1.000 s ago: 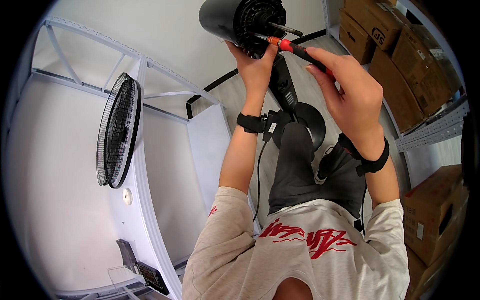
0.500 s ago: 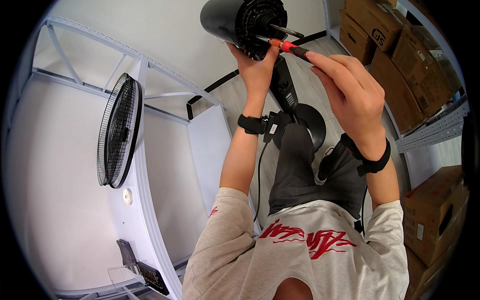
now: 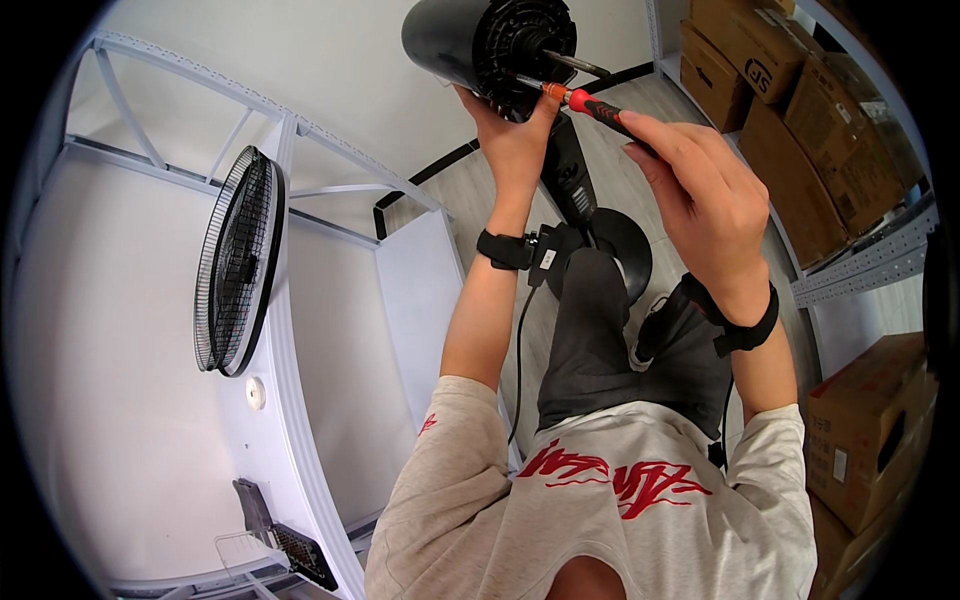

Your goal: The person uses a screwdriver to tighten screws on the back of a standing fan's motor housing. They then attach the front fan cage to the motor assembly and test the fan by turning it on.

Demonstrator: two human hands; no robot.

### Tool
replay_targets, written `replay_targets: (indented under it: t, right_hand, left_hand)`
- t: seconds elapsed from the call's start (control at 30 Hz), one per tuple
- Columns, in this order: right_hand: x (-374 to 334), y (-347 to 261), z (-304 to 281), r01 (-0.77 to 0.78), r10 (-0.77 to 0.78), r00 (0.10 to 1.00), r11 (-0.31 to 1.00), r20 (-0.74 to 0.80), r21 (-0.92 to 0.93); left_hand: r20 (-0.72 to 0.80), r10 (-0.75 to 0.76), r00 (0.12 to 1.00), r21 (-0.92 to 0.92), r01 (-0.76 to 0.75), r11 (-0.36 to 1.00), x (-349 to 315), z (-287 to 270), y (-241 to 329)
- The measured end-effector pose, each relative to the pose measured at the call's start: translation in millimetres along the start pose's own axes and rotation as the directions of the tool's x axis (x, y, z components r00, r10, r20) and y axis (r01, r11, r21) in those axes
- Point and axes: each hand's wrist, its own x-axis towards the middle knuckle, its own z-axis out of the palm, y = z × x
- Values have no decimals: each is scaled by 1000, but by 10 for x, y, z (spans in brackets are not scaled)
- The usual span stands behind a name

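Note:
The black motor housing of a stand fan (image 3: 445,42) is at the top, its ribbed open front facing right with a metal shaft sticking out. My left hand (image 3: 512,150) grips the housing from below, thumb beside the screwdriver's orange collar; its other fingers are partly hidden behind the housing. With my right hand (image 3: 708,200) I pinch the end of a red-and-black screwdriver (image 3: 600,107). The screwdriver's blade points into the lower part of the housing's front; its very tip is hard to make out. Beneath, the fan's black column (image 3: 570,175) runs down to a round base (image 3: 632,250).
A fan grille (image 3: 240,262) and a white round part (image 3: 256,393) rest on the white shelf (image 3: 305,440) at left. Cardboard boxes (image 3: 790,180) fill the rack on the right, with another box (image 3: 870,430) lower down. A black cable (image 3: 518,370) hangs by my left leg.
My right hand's fingers have shifted slightly on the screwdriver's end, and the hand sits a little lower. The left hand and the housing are nearly where they were.

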Motion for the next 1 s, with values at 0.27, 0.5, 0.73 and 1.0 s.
replay_targets:
  t: [0.27, 0.5, 0.73, 1.0]
  right_hand:
    - [6, 0, 12, -8, 8, 1000, 1000, -3, 4]
    - [0, 31, 48, 54, -54, 998, 998, -12, -25]
    - [92, -130, -33, -162, 157, 980, 986, 122, 33]
    - [95, -156, -33, -196, 192, 975, 980, 109, 31]
  left_hand:
    - [0, -39, 999, 15, 39, 999, -7, 5, 28]
    - [4, -19, 1000, -4, 19, 1000, -5, 5, 11]
    - [-1, -16, 1000, 36, 16, 999, 8, -10, 18]
    - [-2, -30, 1000, 44, 30, 999, 5, -17, 33]
